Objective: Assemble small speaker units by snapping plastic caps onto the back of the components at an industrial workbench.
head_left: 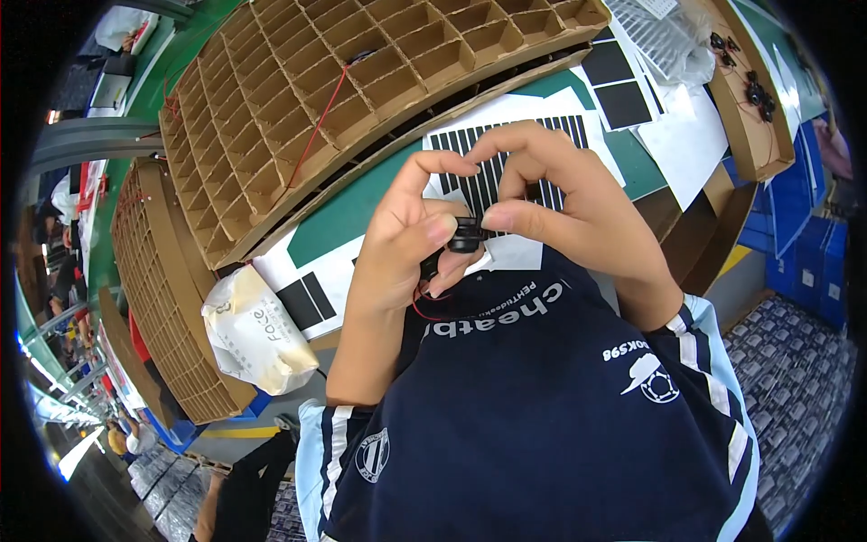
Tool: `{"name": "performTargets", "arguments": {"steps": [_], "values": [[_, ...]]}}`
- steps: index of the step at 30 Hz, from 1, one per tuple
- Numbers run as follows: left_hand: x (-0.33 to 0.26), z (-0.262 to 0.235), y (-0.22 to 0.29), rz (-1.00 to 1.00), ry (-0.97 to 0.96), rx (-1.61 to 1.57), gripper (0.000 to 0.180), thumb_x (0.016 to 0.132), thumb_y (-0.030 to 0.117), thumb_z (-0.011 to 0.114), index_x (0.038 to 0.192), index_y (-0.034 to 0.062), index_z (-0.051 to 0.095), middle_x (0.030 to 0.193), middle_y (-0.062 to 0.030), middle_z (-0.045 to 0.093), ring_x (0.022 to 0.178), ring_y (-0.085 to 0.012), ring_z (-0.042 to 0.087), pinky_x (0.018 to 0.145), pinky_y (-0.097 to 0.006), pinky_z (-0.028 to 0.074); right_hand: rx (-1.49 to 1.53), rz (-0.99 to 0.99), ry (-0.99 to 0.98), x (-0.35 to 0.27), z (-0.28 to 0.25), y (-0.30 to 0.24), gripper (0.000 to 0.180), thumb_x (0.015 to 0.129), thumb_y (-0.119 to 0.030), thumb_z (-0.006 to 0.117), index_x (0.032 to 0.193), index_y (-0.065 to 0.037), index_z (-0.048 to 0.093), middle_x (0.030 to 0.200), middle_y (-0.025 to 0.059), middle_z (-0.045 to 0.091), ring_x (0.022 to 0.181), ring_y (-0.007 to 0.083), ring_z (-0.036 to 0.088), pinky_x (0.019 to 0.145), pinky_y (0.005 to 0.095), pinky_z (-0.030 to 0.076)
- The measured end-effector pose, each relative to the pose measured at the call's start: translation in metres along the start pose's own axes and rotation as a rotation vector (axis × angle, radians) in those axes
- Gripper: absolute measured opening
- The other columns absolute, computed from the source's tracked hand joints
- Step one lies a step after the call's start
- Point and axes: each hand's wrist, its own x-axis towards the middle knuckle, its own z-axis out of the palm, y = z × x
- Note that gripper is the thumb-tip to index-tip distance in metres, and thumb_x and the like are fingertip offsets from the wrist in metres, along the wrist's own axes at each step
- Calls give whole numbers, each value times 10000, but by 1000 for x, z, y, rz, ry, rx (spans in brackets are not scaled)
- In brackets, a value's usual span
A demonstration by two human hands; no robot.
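Head view: left hand (397,244) and right hand (560,199) meet at chest height. Both sets of fingertips (441,228) are clamped on a small black component (465,238), which sits between them.

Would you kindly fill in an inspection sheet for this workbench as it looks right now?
Surface: green bench top, largely covered by white sheets.
Job's things: small black round part pinched between both hands, close to the chest.
Clutter: large cardboard divider tray at the back, a second divider tray on the left, crumpled pale bag, sheet of black strips, black square pads.
Grippers: left hand and right hand both grip the part with their fingertips.
Cables: thin red wire hangs from the part; another red wire lies across the big tray.
Surroundings: blue crates on the right; other people at lower left.
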Motion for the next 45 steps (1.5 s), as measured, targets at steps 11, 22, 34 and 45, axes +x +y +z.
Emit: {"name": "performTargets", "arguments": {"steps": [11, 22, 34, 45], "values": [[-2, 12, 19, 52, 247, 397, 377, 825, 172, 511, 1126, 7, 354, 582, -16, 479, 421, -62, 416, 381, -171, 291, -420, -435, 100, -1, 4, 3, 291, 586, -196, 735, 809, -50, 617, 674, 29, 533, 662, 170, 459, 662, 286, 305], [-17, 42, 24, 22, 422, 652, 476, 776, 75, 604, 1166, 24, 336, 695, -59, 568, 506, -37, 456, 418, -145, 318, -767, -568, 320, 3, 14, 6, 308, 534, -127, 703, 818, -68, 599, 666, 9, 483, 650, 166, 445, 667, 294, 305], [-12, 32, 10, 149, 320, 317, 261, 870, 155, 483, 1043, 24, 339, 682, -112, 530, 410, -72, 402, 412, -175, 313, -502, -381, 65, 1, -2, 3, 149, 683, -122, 655, 732, -26, 552, 725, 24, 486, 723, 153, 456, 699, 268, 333], [-13, 24, 5, 83, 140, -88, 191, 902, 207, 398, 1013, 52, 383, 642, -133, 500, 349, -75, 349, 345, -183, 280, -91, -313, 11, 5, 0, 9, 121, 728, -105, 616, 702, -9, 546, 804, 43, 422, 758, 140, 426, 682, 243, 339]]}}
